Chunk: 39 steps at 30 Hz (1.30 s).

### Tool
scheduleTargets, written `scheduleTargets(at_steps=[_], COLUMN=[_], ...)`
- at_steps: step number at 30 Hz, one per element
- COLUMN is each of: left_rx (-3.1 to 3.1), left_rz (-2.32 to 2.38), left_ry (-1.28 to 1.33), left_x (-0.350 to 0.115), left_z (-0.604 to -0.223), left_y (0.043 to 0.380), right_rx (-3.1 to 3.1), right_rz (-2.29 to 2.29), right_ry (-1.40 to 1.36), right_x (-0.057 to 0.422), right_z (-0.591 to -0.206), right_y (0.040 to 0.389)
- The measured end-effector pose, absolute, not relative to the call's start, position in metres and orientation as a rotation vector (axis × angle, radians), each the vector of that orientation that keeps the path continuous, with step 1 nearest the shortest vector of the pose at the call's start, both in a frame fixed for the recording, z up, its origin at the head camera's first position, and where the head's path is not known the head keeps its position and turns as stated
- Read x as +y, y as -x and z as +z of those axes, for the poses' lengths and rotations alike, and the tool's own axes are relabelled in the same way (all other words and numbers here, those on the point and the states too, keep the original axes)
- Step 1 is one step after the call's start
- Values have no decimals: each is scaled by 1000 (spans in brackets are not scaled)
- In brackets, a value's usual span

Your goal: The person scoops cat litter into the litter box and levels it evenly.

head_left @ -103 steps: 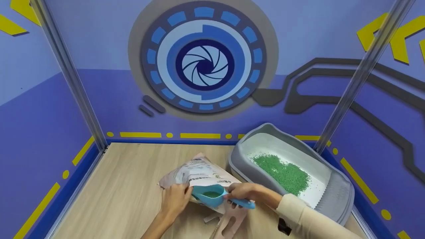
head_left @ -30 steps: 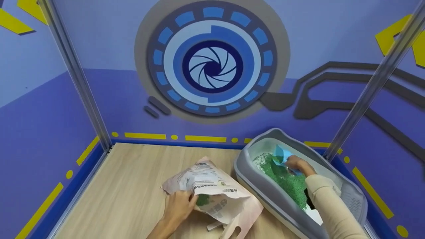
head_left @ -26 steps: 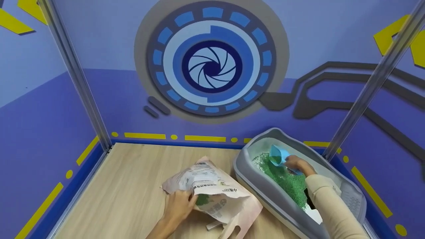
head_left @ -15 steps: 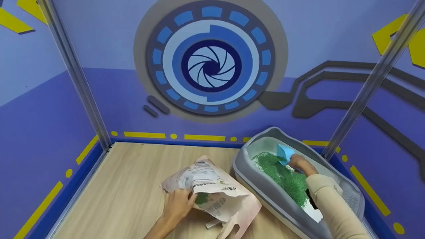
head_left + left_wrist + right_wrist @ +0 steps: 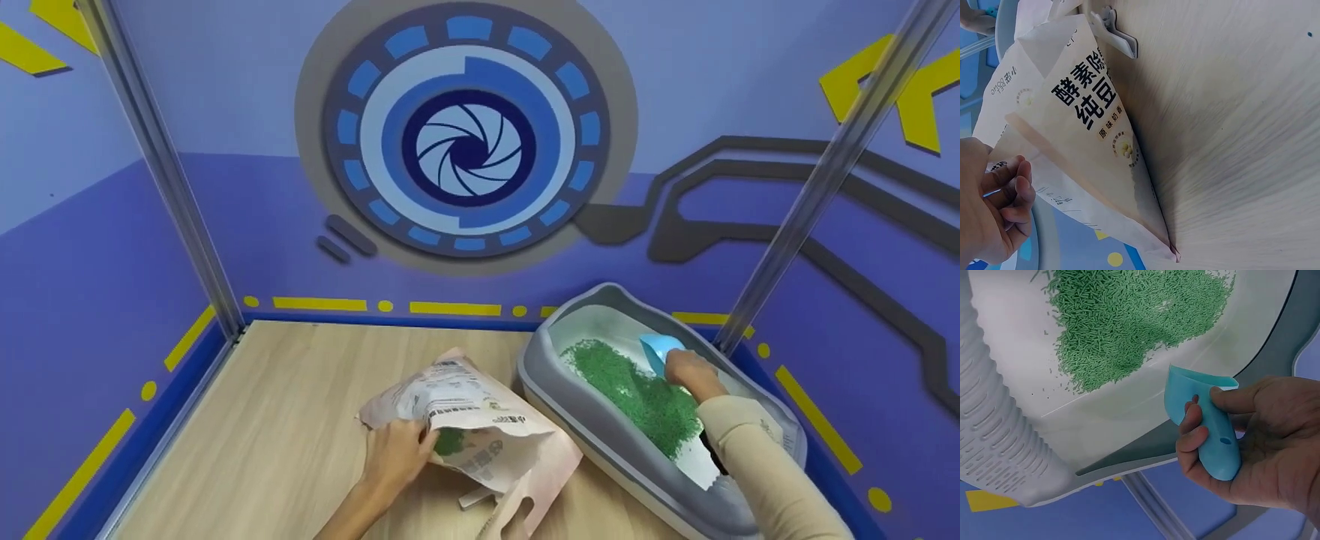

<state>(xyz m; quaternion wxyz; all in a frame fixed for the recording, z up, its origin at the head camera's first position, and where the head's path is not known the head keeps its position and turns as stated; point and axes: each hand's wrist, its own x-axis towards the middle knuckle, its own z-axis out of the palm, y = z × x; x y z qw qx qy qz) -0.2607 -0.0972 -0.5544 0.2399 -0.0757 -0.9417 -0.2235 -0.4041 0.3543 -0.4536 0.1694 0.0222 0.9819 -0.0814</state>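
Observation:
My right hand [image 5: 691, 373] grips a light-blue scoop [image 5: 1185, 394] by its handle, over the far side of a grey-rimmed litter box [image 5: 555, 401]. Green pellet litter [image 5: 637, 390] lies spread on the box's white floor, left of the scoop. In the right wrist view the thumb presses the top of the handle and the fingers curl underneath. With fingers bent at its edge, my left hand [image 5: 397, 450] holds the mouth of a pale pink paper litter bag [image 5: 465, 397]. The bag lies with its mouth gaping towards me, and more green pellets [image 5: 450, 441] show inside.
A small pale clip [image 5: 1114, 34] rests on the wooden table [image 5: 300, 397] beside the bag's mouth. The bag's torn-open flap with a handle slot [image 5: 527, 514] hangs towards me. Blue painted walls and metal posts [image 5: 817, 180] bound the table.
The scoop, earlier at the bag's mouth with green pellets in it, moved right over the litter box and tipped. Pellets in the box now spread wider. The left hand stayed on the bag.

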Motion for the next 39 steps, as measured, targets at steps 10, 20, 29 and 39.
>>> scheduleTargets(at_steps=[10,20,29,39], left_rx=[-2504,-2512,-2519,-2504], left_rz=[-608,-518,-564,-566], left_ry=[230,189,173,203], left_x=[-103,-108,-105,-93], left_z=[-550,-548,-545,-548], left_y=[269,270,269,262], right_rx=[2870,2856,2647,2401], right_rz=[-307,-537,-714,-715], right_ry=[142,389,550,494], right_x=[343,321,291,253], right_z=[-421,-366,-353,-406], right_y=[390,349,290,245])
